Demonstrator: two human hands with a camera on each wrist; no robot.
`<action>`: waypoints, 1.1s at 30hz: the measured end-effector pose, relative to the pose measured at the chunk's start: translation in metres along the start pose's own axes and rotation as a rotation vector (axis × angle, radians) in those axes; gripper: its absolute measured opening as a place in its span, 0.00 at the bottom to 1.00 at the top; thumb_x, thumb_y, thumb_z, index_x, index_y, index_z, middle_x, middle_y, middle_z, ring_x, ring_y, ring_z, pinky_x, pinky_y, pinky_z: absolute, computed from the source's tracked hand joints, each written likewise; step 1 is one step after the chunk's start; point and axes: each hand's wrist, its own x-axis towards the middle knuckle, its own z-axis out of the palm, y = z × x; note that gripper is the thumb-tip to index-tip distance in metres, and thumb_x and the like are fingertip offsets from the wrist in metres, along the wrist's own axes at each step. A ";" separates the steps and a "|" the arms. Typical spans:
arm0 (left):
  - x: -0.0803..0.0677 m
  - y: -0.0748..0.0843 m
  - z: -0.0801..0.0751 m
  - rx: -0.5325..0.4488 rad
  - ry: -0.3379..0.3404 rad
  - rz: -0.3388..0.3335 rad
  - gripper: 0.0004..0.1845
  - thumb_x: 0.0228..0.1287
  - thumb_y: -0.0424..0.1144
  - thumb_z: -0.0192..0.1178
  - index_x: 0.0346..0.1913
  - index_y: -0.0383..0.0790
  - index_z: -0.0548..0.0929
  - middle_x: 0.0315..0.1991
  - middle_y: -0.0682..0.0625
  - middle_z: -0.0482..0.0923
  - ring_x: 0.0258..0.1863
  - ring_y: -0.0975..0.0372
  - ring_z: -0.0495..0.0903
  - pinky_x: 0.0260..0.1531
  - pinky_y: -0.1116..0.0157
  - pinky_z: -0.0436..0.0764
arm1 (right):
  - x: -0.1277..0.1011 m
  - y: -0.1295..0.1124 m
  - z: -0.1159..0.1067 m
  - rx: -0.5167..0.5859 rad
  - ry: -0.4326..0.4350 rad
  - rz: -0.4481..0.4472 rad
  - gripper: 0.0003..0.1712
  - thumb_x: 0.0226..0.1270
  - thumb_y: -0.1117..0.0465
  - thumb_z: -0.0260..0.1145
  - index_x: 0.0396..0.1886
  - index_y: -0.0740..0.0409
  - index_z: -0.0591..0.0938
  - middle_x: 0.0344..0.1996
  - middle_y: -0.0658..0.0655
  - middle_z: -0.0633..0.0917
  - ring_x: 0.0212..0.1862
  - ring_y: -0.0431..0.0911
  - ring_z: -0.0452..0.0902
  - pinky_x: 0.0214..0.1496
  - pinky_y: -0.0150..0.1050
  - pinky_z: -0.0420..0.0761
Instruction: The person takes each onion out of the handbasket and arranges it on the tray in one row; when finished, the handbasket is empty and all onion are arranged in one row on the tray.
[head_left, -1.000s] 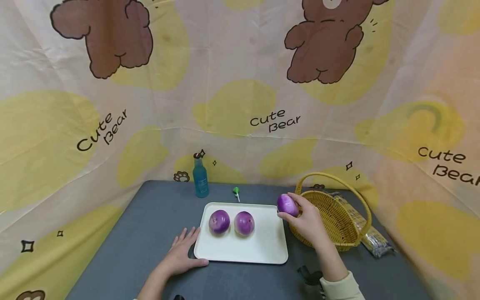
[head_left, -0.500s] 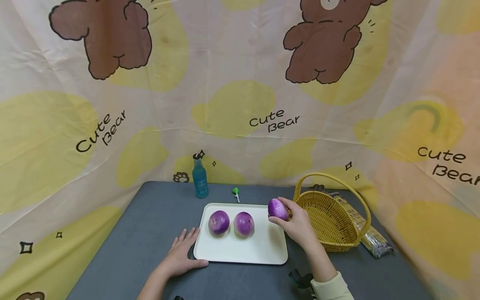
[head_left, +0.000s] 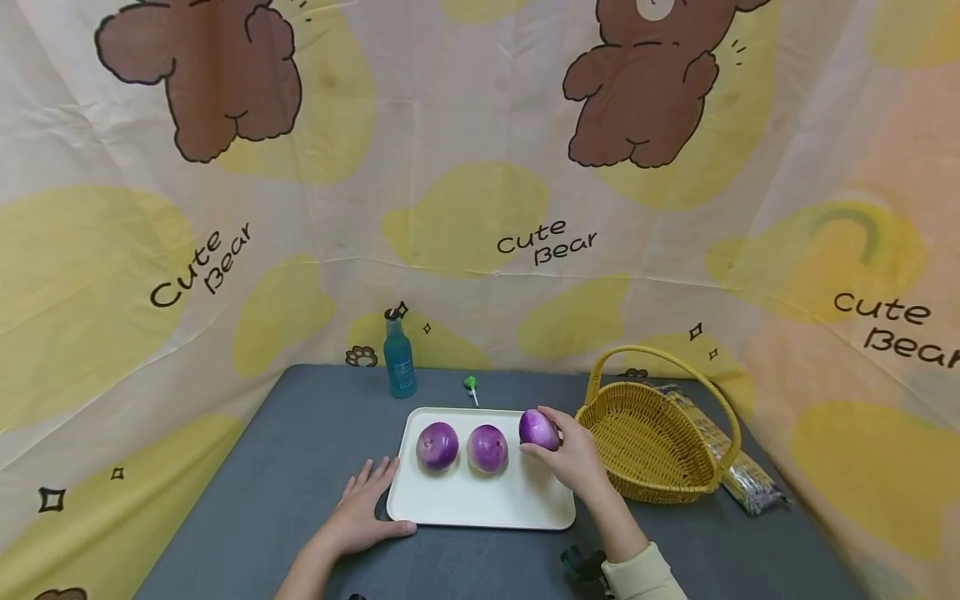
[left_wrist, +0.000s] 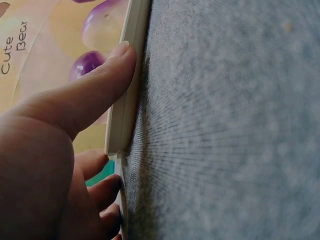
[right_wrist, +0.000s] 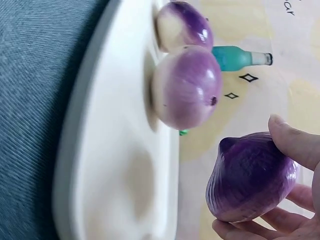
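Observation:
My right hand [head_left: 576,460] holds a purple onion [head_left: 538,429] between thumb and fingers, over the right part of the white tray [head_left: 480,507]. In the right wrist view the held onion [right_wrist: 252,177] shows fine lines and a pointed tip, and hangs apart from the tray's surface. Two more purple onions, a left one [head_left: 437,446] and a middle one [head_left: 487,449], sit side by side on the tray. My left hand [head_left: 365,512] lies spread at the tray's near left corner. Its thumb [left_wrist: 107,77] rests against the near rim, and its fingers reach along the left side.
A yellow wicker basket [head_left: 652,479] with a tall handle stands right of the tray. Behind it lies a clear-wrapped packet [head_left: 750,479]. At the back are a blue bottle [head_left: 400,367] and a green lollipop [head_left: 470,383]. A printed cloth [head_left: 450,217] hangs behind the grey table [head_left: 300,433].
My right hand has carried the onion left, from beside the basket to above the tray's right part. My left hand and the two onions on the tray have stayed put.

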 end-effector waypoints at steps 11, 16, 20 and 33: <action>0.002 -0.003 0.003 0.012 0.003 0.006 0.63 0.45 0.67 0.74 0.80 0.41 0.58 0.79 0.36 0.54 0.79 0.36 0.42 0.73 0.33 0.43 | 0.002 0.012 0.018 -0.003 -0.047 0.010 0.37 0.51 0.56 0.83 0.62 0.59 0.81 0.57 0.61 0.85 0.56 0.58 0.82 0.58 0.58 0.81; 0.002 -0.004 0.002 0.008 0.003 0.009 0.63 0.45 0.68 0.75 0.80 0.41 0.58 0.79 0.36 0.54 0.79 0.36 0.42 0.73 0.32 0.43 | 0.001 0.020 0.023 -0.041 -0.058 0.024 0.39 0.52 0.54 0.82 0.64 0.61 0.80 0.58 0.63 0.84 0.57 0.59 0.82 0.59 0.58 0.81; 0.003 -0.002 0.000 0.001 0.000 0.006 0.63 0.45 0.67 0.75 0.80 0.41 0.58 0.79 0.36 0.54 0.79 0.36 0.41 0.73 0.32 0.42 | 0.002 0.021 0.025 -0.055 -0.054 0.018 0.38 0.53 0.54 0.81 0.63 0.61 0.80 0.57 0.64 0.85 0.57 0.60 0.82 0.59 0.59 0.80; 0.000 -0.001 0.000 -0.007 0.004 0.011 0.63 0.45 0.67 0.75 0.80 0.41 0.58 0.79 0.35 0.54 0.79 0.36 0.41 0.73 0.33 0.41 | -0.001 0.019 0.031 -0.125 -0.071 -0.027 0.39 0.53 0.56 0.82 0.64 0.62 0.78 0.59 0.65 0.82 0.61 0.62 0.78 0.63 0.59 0.77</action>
